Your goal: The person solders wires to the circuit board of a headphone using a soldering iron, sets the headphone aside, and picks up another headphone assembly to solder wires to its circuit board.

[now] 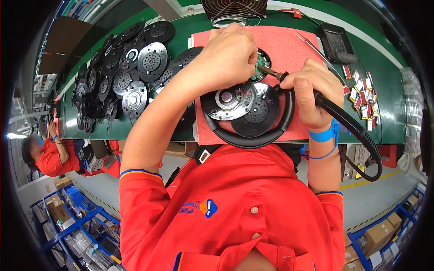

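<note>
A soldering iron (332,108) is gripped in my right hand (316,92), its tip pointing left at a green circuit board (259,72). The board sits in a round black ear cup, partly behind my left hand (233,56). That hand is closed over the board's left side, and its fingertips are hidden, so what they hold does not show. Below both hands lies a headphone with a curved black headband (253,142). A silver speaker plate (221,110) with thin wires and a black perforated disc (257,113) rest inside the band.
Many black and silver speaker discs (122,81) are heaped on the left of the green bench. A pink foam mat (289,40) lies under the work. Tweezers (312,47), a black tray (335,43) and small battery packs (361,97) are on the right. Another person (52,156) sits far left.
</note>
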### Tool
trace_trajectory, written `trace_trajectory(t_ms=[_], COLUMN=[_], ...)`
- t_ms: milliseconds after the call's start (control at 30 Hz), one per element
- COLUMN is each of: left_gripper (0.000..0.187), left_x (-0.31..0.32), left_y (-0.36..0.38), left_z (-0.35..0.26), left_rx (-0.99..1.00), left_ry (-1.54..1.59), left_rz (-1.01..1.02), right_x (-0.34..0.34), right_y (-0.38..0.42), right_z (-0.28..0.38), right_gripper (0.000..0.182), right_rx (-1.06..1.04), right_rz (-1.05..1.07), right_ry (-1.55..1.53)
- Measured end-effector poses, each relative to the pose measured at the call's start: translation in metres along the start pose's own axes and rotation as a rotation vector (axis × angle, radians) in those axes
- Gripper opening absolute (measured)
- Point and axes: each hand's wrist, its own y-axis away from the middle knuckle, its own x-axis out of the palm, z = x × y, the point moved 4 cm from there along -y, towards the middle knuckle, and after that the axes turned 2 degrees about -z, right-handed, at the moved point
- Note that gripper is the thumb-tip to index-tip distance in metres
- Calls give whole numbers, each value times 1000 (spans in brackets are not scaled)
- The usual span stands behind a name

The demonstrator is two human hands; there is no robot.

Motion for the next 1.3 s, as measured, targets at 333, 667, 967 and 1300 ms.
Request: trace_trajectory(t_ms=[333, 667, 967, 1300], left_gripper=[8, 3, 6, 6], left_x=[0, -3, -10, -8], left_y=[-2, 0, -4, 2], left_z=[-1, -5, -18, -6], left_rx=[-95, -32, 26, -155], left_ry=[-77, -89, 1, 185], left_rz=[100, 4, 4, 106], right_x=[1, -7, -124, -218], right_y=[0, 0, 74, 129], right_z=[-2, 4, -1, -3], right_gripper=[16, 22, 17, 25], right_rx=[-9, -44, 482, 432], right_rz=[-53, -45, -360, -57], right_ry=[-26, 22, 382, 986])
